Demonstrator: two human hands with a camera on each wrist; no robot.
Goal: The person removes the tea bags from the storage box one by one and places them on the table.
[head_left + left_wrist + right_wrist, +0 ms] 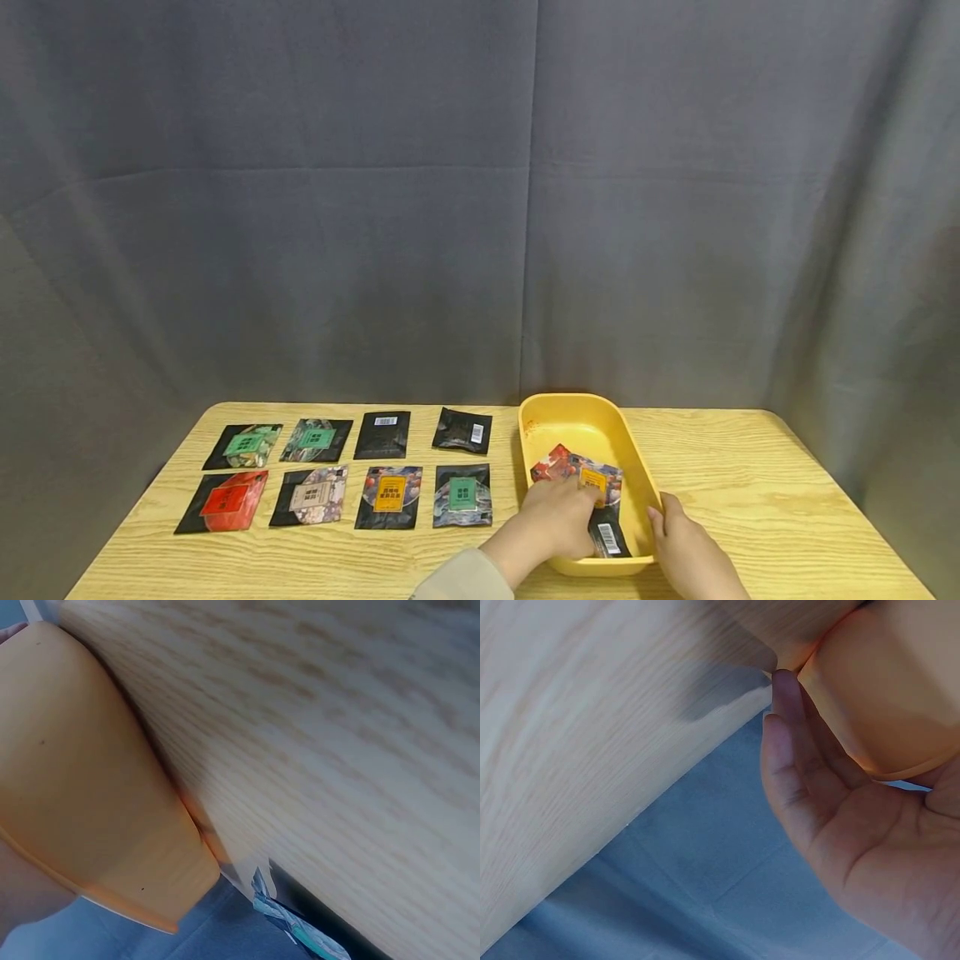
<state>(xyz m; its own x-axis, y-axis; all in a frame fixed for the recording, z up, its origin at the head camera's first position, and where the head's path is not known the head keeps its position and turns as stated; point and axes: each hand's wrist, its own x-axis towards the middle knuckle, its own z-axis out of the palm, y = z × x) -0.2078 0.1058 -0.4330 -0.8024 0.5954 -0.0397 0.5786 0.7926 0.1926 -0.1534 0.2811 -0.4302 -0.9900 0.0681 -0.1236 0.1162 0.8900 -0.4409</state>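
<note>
A yellow plastic bin (573,400) stands on the table, with several flat packets inside it. Over these packets lies my left hand (558,517), touching a packet with an orange label (611,483); its fingertips are mostly hidden, so its hold is unclear. Also in the bin are a red packet (551,462) and a black packet with a white barcode (611,542). My right hand (690,546) grips the bin's near right rim, thumb at the rim and fingers along the outside. The right wrist view shows these fingers (787,765) against the bin wall.
Left of the bin, several packets lie in two rows on the wooden table (750,483), among them a green-label packet (462,496), an orange-label packet (388,497) and a red-label packet (223,502). A grey curtain (375,208) hangs behind the table.
</note>
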